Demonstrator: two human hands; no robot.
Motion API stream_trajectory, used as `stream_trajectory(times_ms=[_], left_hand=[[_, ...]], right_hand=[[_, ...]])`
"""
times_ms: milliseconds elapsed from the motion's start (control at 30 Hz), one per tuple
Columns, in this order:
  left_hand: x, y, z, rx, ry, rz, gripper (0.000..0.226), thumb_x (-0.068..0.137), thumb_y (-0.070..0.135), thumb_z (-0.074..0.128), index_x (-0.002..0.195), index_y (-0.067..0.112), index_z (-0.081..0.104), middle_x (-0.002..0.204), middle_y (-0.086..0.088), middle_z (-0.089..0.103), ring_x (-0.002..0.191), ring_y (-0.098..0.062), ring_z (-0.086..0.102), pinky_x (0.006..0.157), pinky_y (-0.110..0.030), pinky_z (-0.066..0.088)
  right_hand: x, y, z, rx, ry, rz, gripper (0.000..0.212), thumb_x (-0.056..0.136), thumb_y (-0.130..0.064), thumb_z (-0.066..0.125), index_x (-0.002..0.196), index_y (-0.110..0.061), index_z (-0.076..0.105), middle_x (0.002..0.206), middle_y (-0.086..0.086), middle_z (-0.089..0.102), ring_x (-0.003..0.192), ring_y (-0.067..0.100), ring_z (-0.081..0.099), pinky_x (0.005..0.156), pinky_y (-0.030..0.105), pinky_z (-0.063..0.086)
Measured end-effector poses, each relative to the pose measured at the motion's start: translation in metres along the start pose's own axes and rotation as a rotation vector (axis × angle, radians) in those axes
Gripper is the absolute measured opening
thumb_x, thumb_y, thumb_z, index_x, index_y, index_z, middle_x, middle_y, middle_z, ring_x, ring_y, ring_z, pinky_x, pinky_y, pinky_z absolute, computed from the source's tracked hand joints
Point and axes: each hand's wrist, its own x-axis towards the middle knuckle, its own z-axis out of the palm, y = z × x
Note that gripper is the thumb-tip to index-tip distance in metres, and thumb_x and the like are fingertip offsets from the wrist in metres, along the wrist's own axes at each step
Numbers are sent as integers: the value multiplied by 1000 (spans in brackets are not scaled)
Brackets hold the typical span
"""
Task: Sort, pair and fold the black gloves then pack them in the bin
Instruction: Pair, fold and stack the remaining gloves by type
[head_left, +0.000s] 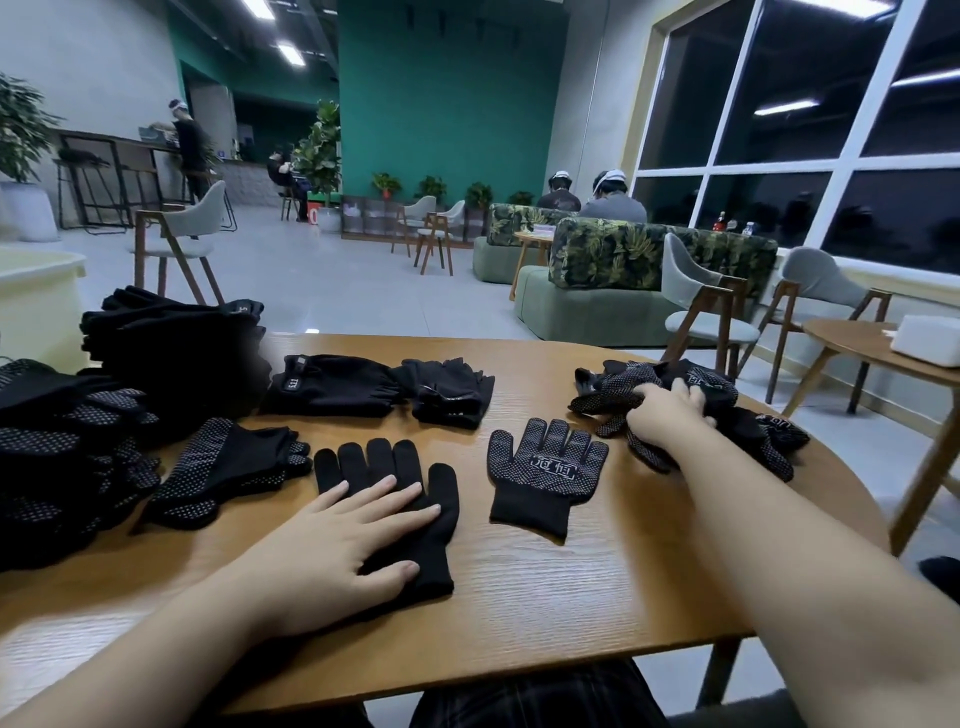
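Lying flat, plain black glove (387, 499), left hand (332, 545) pressing it

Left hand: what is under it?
The left hand lies flat on a plain glove spread on the table. The glove's palm is covered by the hand; anything beneath the glove cannot be seen.

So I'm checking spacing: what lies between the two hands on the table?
In the head view, one dotted glove lies flat between the left hand, resting on a plain glove, and the right hand in the pile.
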Motion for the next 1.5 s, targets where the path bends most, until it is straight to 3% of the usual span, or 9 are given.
stream_trajectory(times_ms=[133,400,667,933,1067,1200,1300,1400,1500], left_hand=[[0,1,0,-5,3,1,78,57,80,-5,133,64,2,148,34,-13,133,13,-24,113,-22,-14],[0,1,0,-15,7,-1,75,58,80,-3,131,66,4,146,37,-13,132,16,-23,111,-20,-15],[0,1,0,-20,7,4,73,57,82,-4,128,69,4,142,40,-13,130,19,-25,112,-19,-14],[1,-1,0,-21,8,10,74,52,86,-10,124,72,2,139,44,-15,127,21,-27,113,-20,-13],[0,-1,1,-22,14,11,77,50,88,-12,124,72,2,141,42,-14,128,20,-26,113,-20,-13],[-1,0,0,-34,21,10,75,52,86,-8,125,71,3,142,41,-13,129,19,-24,112,-19,-14],[-1,0,0,-29,25,8,74,52,85,-8,124,71,3,142,41,-13,130,19,-24,111,-19,-14],[0,-1,0,-30,34,11,72,53,87,-6,123,72,5,143,41,-11,128,21,-24,111,-18,-14],[0,-2,2,-40,51,17,60,66,87,10,123,71,10,143,42,-6,125,25,-23,107,-12,-16]], right_hand=[[5,16,13,-71,-38,-55,52,97,-24,37,148,-30,26,159,-1,11,145,24,3,113,51,15],[-14,17,25,79,302,-161,53,94,-22,44,145,-17,34,153,5,29,139,24,23,111,41,22],[-42,19,31,142,256,-250,56,90,-4,41,143,-18,28,116,12,61,99,33,59,82,40,49],[-26,24,28,-29,138,-289,56,93,-14,47,141,-40,34,149,3,25,134,26,20,105,42,26],[-25,27,23,-36,100,-373,45,91,-17,54,133,-32,46,152,-2,26,139,23,15,109,44,22],[-31,28,20,20,229,-440,21,84,-20,63,105,-22,59,136,-7,46,132,17,28,103,36,25],[-42,20,9,150,311,-444,15,80,-19,66,84,-18,52,104,0,60,108,24,50,87,34,36],[-55,7,-5,355,294,-410,14,83,-20,64,88,-13,52,82,4,59,83,29,56,70,34,41],[-64,-9,-18,508,323,-455,18,88,-21,64,97,-10,53,92,3,60,94,23,58,76,31,43]])
